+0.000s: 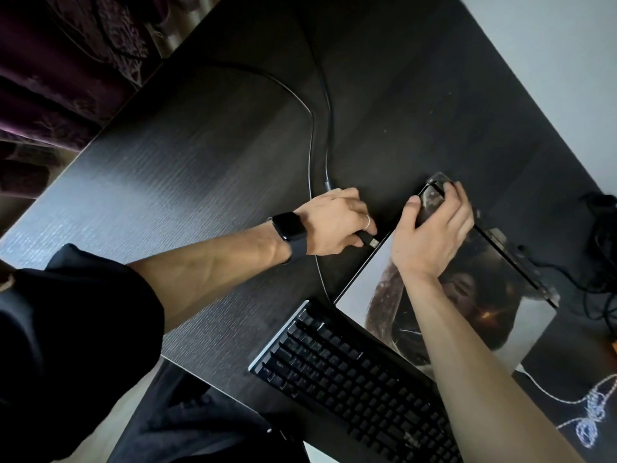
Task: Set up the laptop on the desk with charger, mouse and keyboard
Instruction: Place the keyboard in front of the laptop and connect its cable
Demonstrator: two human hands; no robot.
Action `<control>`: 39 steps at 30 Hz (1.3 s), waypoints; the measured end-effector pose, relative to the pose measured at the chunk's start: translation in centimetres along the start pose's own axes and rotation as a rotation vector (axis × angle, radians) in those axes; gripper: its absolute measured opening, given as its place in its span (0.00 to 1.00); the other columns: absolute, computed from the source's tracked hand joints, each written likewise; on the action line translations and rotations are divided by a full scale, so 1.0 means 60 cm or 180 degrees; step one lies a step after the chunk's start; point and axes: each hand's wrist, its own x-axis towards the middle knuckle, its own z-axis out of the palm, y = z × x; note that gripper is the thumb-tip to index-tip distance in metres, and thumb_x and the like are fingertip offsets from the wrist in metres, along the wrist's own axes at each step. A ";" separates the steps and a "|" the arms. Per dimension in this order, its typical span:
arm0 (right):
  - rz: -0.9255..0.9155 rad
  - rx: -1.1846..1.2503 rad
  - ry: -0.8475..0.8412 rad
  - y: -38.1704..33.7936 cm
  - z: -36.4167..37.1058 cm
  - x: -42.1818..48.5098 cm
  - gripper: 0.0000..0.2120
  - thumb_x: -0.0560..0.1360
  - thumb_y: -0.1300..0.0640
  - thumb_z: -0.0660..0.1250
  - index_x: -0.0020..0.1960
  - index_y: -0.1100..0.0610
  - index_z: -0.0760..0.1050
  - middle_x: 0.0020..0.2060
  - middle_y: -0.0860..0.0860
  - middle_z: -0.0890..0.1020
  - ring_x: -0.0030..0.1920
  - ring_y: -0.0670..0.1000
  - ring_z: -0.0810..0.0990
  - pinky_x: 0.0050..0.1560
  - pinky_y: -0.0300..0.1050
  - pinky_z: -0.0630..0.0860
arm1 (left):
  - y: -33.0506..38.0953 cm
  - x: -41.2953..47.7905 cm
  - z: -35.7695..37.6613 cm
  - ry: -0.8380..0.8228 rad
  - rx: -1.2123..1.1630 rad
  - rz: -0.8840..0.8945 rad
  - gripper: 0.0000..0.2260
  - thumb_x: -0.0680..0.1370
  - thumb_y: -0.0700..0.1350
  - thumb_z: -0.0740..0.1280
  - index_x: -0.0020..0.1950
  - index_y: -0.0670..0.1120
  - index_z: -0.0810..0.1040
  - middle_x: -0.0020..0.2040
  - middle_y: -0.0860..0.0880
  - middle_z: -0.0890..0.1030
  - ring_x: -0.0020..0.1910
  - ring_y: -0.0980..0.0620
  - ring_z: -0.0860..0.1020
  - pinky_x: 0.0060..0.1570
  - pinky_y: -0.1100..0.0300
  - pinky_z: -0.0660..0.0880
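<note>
A closed laptop (pixel 467 295) with a picture on its lid lies on the dark desk (pixel 200 182). My right hand (pixel 434 235) grips its far left corner. My left hand (pixel 337 228), with a watch and a ring, pinches a black USB plug (pixel 370 240) whose metal tip points at the laptop's left edge, a short gap away. Two cables (pixel 317 128) run from that hand across the desk to the far side. A black keyboard (pixel 350 379) sits in front of the laptop, touching its near edge.
A bundle of black cables (pixel 601 228) lies at the right by the laptop's back edge. A mat with white lettering (pixel 594 419) covers the near right of the desk. Dark patterned fabric (pixel 66 61) hangs beyond the desk's left edge.
</note>
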 end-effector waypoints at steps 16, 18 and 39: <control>-0.0093 -0.0029 0.0091 0.006 0.006 0.002 0.24 0.79 0.49 0.62 0.71 0.59 0.69 0.72 0.55 0.71 0.72 0.57 0.68 0.70 0.55 0.67 | 0.020 -0.005 0.011 0.0742 0.0203 0.0387 0.20 0.69 0.34 0.72 0.52 0.46 0.66 0.33 0.52 0.74 0.41 0.49 0.73 0.37 0.59 0.74; -0.0105 -0.0012 0.0098 0.005 0.006 0.003 0.24 0.79 0.49 0.62 0.71 0.59 0.70 0.72 0.55 0.71 0.72 0.57 0.68 0.71 0.54 0.67 | 0.023 -0.007 0.009 0.0800 0.0198 0.0338 0.21 0.69 0.35 0.72 0.54 0.47 0.65 0.34 0.52 0.76 0.43 0.50 0.74 0.39 0.58 0.74; -0.0147 -0.0053 0.0104 0.007 0.004 0.003 0.24 0.79 0.48 0.61 0.71 0.59 0.70 0.71 0.55 0.71 0.72 0.57 0.68 0.68 0.54 0.69 | 0.044 0.021 -0.027 -0.0060 0.0623 0.0470 0.22 0.74 0.34 0.61 0.66 0.47 0.61 0.47 0.52 0.78 0.55 0.47 0.71 0.49 0.54 0.74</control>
